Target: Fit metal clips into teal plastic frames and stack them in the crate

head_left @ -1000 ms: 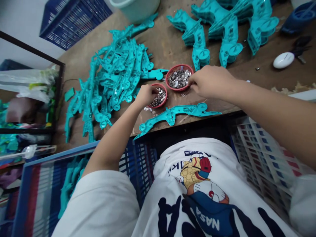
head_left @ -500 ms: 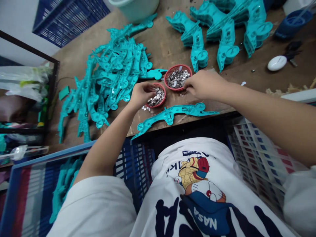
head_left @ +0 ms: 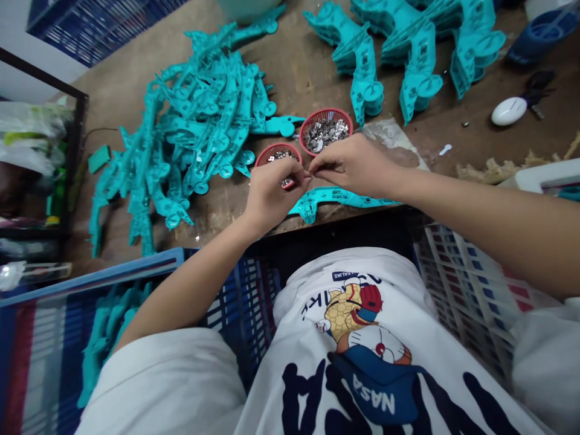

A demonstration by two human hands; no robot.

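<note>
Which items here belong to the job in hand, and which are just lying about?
Likely part of the job:
left hand and right hand, fingertips close together
left red basket and right red basket, holding small metal pieces
lone teal plastic part, partly hidden by hands
heaped teal parts

Apparently just lying about:
white oval object
keys beside it
dark blue container

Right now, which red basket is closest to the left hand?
The left red basket, partly hidden behind the left hand; the other red basket sits farther right and away from that hand.
</note>
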